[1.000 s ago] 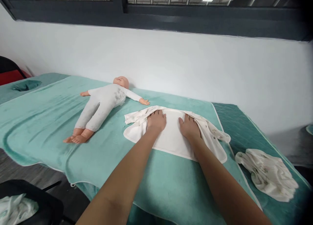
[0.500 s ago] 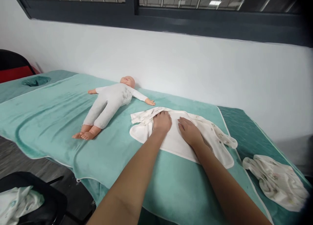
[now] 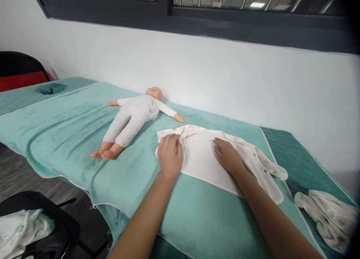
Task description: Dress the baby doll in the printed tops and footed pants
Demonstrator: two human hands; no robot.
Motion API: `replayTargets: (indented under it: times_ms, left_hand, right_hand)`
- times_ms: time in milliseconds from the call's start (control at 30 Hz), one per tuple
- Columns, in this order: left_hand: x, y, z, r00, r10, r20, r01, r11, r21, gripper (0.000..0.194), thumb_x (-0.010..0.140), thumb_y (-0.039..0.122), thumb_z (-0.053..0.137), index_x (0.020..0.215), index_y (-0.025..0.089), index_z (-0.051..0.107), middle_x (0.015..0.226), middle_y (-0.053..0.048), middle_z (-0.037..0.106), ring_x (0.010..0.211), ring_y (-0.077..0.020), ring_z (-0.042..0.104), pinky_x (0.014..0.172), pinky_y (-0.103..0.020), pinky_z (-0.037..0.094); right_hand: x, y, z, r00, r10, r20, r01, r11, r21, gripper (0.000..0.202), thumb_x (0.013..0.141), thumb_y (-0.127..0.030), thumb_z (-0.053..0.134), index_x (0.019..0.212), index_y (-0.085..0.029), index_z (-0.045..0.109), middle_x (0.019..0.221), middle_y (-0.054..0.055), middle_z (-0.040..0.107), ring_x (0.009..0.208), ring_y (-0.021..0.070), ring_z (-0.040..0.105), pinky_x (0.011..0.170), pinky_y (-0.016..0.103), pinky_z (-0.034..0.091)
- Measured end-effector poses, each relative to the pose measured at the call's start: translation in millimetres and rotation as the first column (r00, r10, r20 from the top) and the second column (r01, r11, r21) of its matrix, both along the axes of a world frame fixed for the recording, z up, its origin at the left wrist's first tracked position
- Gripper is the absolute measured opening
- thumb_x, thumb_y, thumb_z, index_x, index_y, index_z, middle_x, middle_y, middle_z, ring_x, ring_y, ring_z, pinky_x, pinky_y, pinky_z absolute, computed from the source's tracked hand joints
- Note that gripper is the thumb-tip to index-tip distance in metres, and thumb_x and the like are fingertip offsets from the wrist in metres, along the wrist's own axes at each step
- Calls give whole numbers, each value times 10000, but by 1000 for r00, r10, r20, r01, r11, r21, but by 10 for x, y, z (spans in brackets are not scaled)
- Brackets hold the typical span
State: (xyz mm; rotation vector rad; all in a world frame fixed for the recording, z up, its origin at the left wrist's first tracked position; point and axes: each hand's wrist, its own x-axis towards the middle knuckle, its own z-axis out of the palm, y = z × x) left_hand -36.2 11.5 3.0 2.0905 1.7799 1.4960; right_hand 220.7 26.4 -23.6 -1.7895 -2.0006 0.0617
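A small white garment with a faint print [image 3: 199, 157] lies spread on the green-covered bed, its sleeves reaching left and right. Over its left part is my left hand [image 3: 170, 154], palm down, fingers extended, holding nothing. My right hand [image 3: 228, 155] rests on the right half of the garment, fingers slightly bent and apart, with nothing in it. Up and to the left, a doll in a white bodysuit [image 3: 135, 114] lies on its back, arms spread, one hand near the garment's upper left sleeve.
A crumpled printed cloth [image 3: 327, 216] lies on the bed's right end. At lower left a black chair [image 3: 66, 225] holds another printed cloth [image 3: 25, 229]. The white wall [image 3: 197, 71] runs behind the bed [image 3: 70, 131], and a black and red chair [image 3: 22, 69] stands at far left.
My left hand has moved left across the garment, and its fingers have spread out. The right hand stays on the right half. The view has shifted slightly to the left.
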Motion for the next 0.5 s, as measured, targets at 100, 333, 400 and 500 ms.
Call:
replayTargets:
  times_ms: [100,333,400,500]
  left_hand:
    - [-461,-9,-41,978,206,-18,-207,975,-76,293,958,311,446,1162,199,623,1172,-106,655,1113,-252,582,983,-384,442]
    - [-716,381,-18,985,170,3,-144,849,-509,434,876,559,528,1200,289,633,930,-36,736,898,-268,670,820,-384,467]
    - [-695,490,-16,987,153,56,-99,839,-535,427,860,531,557,1208,297,636,938,-27,732,866,-248,672,765,-353,471]
    - [-689,606,-39,991,99,94,-36,854,-519,366,821,428,613,1162,307,669,841,1,707,804,-215,658,735,-329,475]
  right_hand:
    - [-83,16,25,999,-38,-5,38,999,-4,437,941,-289,384,1324,-176,563,1383,74,584,1302,250,483,1120,422,364]
    - [-730,402,258,874,-175,-453,90,975,-204,411,885,-473,496,1194,-221,597,909,41,719,831,206,665,819,345,494]
    - [-886,575,276,768,-232,-597,75,958,-276,472,855,-517,530,1198,-196,565,846,34,722,719,179,675,717,304,508]
    - [-1003,754,235,704,-275,-655,94,950,-297,518,814,-514,568,1198,-167,537,806,38,717,650,169,673,603,271,502]
